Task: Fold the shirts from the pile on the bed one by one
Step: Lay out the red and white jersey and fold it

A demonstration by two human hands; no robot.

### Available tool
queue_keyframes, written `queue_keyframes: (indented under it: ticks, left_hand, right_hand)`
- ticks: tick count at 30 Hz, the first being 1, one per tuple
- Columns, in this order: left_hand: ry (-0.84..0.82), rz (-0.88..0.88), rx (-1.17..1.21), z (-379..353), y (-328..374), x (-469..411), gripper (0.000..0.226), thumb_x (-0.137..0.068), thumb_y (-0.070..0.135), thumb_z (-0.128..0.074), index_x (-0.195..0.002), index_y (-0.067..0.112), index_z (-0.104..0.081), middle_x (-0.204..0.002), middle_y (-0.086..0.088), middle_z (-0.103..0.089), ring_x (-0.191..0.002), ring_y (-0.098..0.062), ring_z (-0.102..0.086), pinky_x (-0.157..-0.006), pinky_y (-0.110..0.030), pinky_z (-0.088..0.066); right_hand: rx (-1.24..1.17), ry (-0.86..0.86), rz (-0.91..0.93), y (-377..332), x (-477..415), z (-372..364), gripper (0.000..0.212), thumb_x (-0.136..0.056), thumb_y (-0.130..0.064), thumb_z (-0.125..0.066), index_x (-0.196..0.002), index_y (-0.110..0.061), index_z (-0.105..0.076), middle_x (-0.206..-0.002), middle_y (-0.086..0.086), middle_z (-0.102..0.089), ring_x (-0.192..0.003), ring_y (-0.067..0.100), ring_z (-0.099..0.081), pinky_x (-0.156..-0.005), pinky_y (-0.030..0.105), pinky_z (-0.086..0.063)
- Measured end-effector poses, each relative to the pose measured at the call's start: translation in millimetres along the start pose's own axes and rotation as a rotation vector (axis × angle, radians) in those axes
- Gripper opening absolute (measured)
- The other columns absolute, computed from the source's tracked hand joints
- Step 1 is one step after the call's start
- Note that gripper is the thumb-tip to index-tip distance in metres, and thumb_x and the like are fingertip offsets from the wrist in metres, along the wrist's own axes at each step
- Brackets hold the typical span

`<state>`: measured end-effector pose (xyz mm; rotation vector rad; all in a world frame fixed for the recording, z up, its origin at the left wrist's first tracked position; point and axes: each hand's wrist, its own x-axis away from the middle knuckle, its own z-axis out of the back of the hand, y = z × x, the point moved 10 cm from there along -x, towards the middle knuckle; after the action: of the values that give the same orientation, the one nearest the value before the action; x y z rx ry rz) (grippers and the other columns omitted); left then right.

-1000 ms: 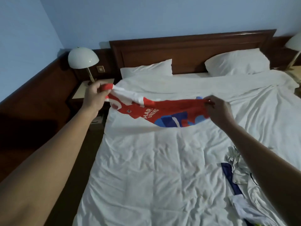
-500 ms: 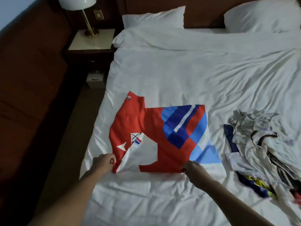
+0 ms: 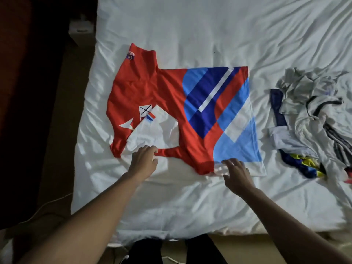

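A red shirt (image 3: 152, 88) with blue and white panels lies spread flat on the white bed (image 3: 190, 202), its sleeve pointing to the far left. My left hand (image 3: 144, 159) sits at the shirt's near edge, fingers curled on the fabric where a thin red strip meets the white part. My right hand (image 3: 236, 172) rests with fingers spread on the near hem, close to the light blue and white corner. The pile of shirts (image 3: 312, 119), grey, white, navy and yellow, lies crumpled to the right of the red shirt, apart from it.
The bed's left edge drops to a dark floor (image 3: 53, 130), where a thin cable (image 3: 47, 203) runs. A small pale box (image 3: 81, 28) stands on the floor at the far left. The bed's near edge is just in front of my legs.
The shirt was held up in the air, then laid flat on the bed. Both hands have shifted right along its near edge, and my right hand has let go and spread its fingers.
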<state>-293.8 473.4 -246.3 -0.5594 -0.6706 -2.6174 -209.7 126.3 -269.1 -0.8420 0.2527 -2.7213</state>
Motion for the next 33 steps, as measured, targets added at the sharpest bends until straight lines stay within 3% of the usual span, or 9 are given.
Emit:
queue_keyframes:
  ticks: [3,6,9,13,16,22,25,28,33]
  left_hand:
    - [0.148,0.089,-0.051,-8.1,-12.2,-33.9,0.053,-0.092,0.023,-0.071,-0.141,0.016,-0.051,-0.145,-0.013,-0.05,-0.135,-0.034,-0.046,-0.109,-0.052,-0.04]
    - [0.268,0.39,0.122,-8.9,-56.0,-60.7,0.076,-0.093,0.035,-0.072,-0.155,0.018,-0.032,-0.162,-0.015,-0.034,-0.15,-0.036,-0.029,-0.119,-0.057,-0.025]
    - [0.271,0.478,0.258,-13.3,-81.4,-78.6,0.074,-0.089,0.033,-0.075,-0.153,0.017,-0.039,-0.153,-0.013,-0.049,-0.143,-0.036,-0.042,-0.117,-0.05,-0.032]
    - [0.371,0.285,0.505,17.1,-62.7,-62.2,0.024,-0.092,0.023,-0.065,-0.114,0.015,-0.071,-0.102,-0.001,-0.073,-0.1,-0.027,-0.069,-0.081,-0.03,-0.048]
    - [0.36,0.1,0.605,32.7,-28.1,-7.2,0.006,-0.09,0.017,-0.06,-0.091,0.015,-0.065,-0.076,0.008,-0.06,-0.072,-0.01,-0.055,-0.065,-0.026,-0.044]
    - [0.193,-0.093,-0.125,-34.3,-66.3,102.5,0.016,-0.068,0.016,-0.053,-0.071,0.024,-0.066,-0.081,0.005,-0.07,-0.082,-0.031,-0.068,-0.074,-0.045,-0.043]
    - [0.199,-0.031,-0.136,-35.8,-81.5,114.6,0.023,-0.067,0.016,-0.062,-0.085,0.025,-0.072,-0.093,0.002,-0.073,-0.091,-0.033,-0.069,-0.079,-0.051,-0.046]
    - [0.282,0.012,-0.032,-31.6,-59.1,104.5,0.055,-0.064,0.005,-0.073,-0.116,0.02,-0.064,-0.121,0.001,-0.064,-0.113,-0.029,-0.06,-0.093,-0.05,-0.047]
    - [0.221,-0.09,-0.062,-75.9,3.5,77.0,0.086,-0.068,0.025,-0.082,-0.147,0.015,-0.051,-0.15,-0.011,-0.048,-0.135,-0.031,-0.048,-0.107,-0.052,-0.041]
  right_hand:
    - [0.098,0.004,0.029,21.1,-13.7,-23.7,0.078,-0.078,-0.012,-0.074,-0.15,-0.025,-0.047,-0.156,0.006,-0.038,-0.141,0.032,-0.037,-0.109,0.05,-0.039]
    - [0.087,0.095,0.104,28.1,-23.1,-42.9,0.077,-0.076,-0.007,-0.068,-0.148,-0.028,-0.049,-0.157,0.005,-0.039,-0.143,0.032,-0.038,-0.11,0.051,-0.038]
    - [0.032,0.249,0.169,26.9,-19.1,-44.8,0.069,-0.076,0.002,-0.061,-0.141,-0.022,-0.057,-0.153,0.006,-0.047,-0.142,0.031,-0.041,-0.109,0.049,-0.039]
    - [-0.031,0.33,0.218,25.2,-10.0,-35.5,0.063,-0.077,-0.003,-0.046,-0.138,-0.016,-0.061,-0.149,0.008,-0.052,-0.14,0.031,-0.042,-0.109,0.047,-0.039]
    - [-0.052,0.296,0.274,25.7,-9.8,-32.7,0.062,-0.08,-0.004,-0.041,-0.137,-0.015,-0.062,-0.145,0.009,-0.055,-0.136,0.033,-0.048,-0.107,0.051,-0.045]
    - [-0.017,0.247,0.373,33.2,-11.5,-29.4,0.052,-0.092,0.001,-0.046,-0.138,-0.017,-0.062,-0.143,0.01,-0.059,-0.132,0.035,-0.053,-0.1,0.052,-0.052]
    - [0.01,0.21,0.376,34.3,-15.2,-36.9,0.067,-0.079,0.012,-0.057,-0.14,-0.016,-0.06,-0.144,0.012,-0.057,-0.131,0.038,-0.053,-0.099,0.054,-0.052]
    - [0.03,0.187,0.367,31.7,-12.1,-39.0,0.085,-0.064,0.014,-0.057,-0.143,-0.016,-0.056,-0.149,0.011,-0.052,-0.134,0.037,-0.048,-0.101,0.053,-0.049]
    - [0.06,0.25,0.276,47.0,-7.4,-31.7,0.083,-0.066,0.016,-0.056,-0.142,-0.015,-0.057,-0.152,0.012,-0.047,-0.136,0.034,-0.042,-0.105,0.05,-0.042]
